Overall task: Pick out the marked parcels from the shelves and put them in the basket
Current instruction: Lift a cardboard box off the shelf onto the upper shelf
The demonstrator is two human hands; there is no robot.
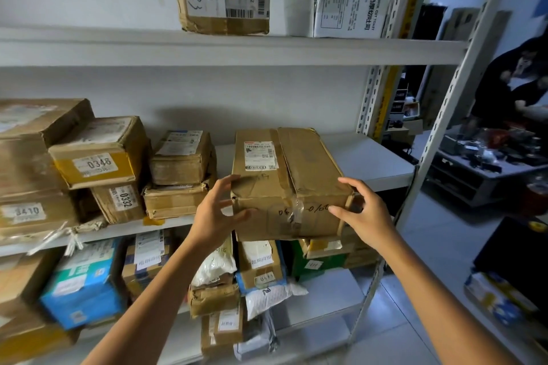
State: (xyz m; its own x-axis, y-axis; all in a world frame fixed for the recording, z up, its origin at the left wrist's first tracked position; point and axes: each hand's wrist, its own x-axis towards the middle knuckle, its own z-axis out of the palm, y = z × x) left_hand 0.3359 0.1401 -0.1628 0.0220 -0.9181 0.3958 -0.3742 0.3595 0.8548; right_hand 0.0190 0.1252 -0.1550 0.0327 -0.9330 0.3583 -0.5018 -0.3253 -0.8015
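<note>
Left hand point(215, 213), spread wide, touches the box's point(284, 184) left corner; right hand point(366, 213) clasps its right corner.

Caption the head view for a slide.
Left hand and right hand flank a cardboard parcel overhanging the middle shelf.

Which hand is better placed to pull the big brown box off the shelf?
Likely the right hand: it pinches the box at its right front corner; the left hand is spread open by the left corner.

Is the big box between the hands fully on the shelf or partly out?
Partly out: the big box overhangs the front edge of the shelf.
</note>
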